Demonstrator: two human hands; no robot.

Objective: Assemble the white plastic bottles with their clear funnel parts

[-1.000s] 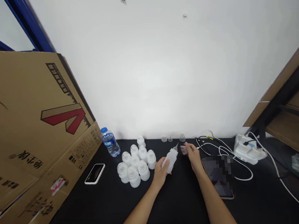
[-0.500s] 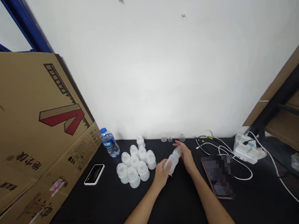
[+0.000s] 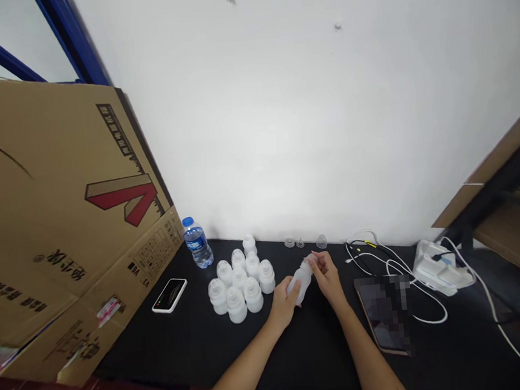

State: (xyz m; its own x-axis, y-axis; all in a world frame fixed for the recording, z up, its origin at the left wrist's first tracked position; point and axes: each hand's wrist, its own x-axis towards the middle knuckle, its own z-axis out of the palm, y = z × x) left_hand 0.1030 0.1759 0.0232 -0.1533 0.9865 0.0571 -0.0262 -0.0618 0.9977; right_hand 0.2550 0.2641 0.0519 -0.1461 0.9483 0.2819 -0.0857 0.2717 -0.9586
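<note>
A frosted white baby bottle (image 3: pixel 300 282) is held tilted above the black table, its top leaning to the right and away from me. My left hand (image 3: pixel 284 304) wraps round the bottle's lower body. At the top end, the fingers of my right hand (image 3: pixel 327 273) are closed round the clear upper part, partly hiding it. Just beyond, against the wall, lie a clear ring (image 3: pixel 289 241), a small clear nipple (image 3: pixel 300 243) and a clear dome cap (image 3: pixel 321 242). To the left of my hands stands a group of several similar white baby bottles (image 3: pixel 236 306), all upright.
A water bottle (image 3: pixel 197 244) and a white phone (image 3: pixel 169 296) are on the left, beside a large cardboard box (image 3: pixel 59 194). A tablet (image 3: pixel 382 318) lies right of my right arm, with white cables (image 3: pixel 430 321) and a white power strip (image 3: pixel 444 269) beyond.
My right fingers have closed round the top of the bottle, where they were spread beside it before. The whole view has shifted a little; my left hand keeps its grip.
</note>
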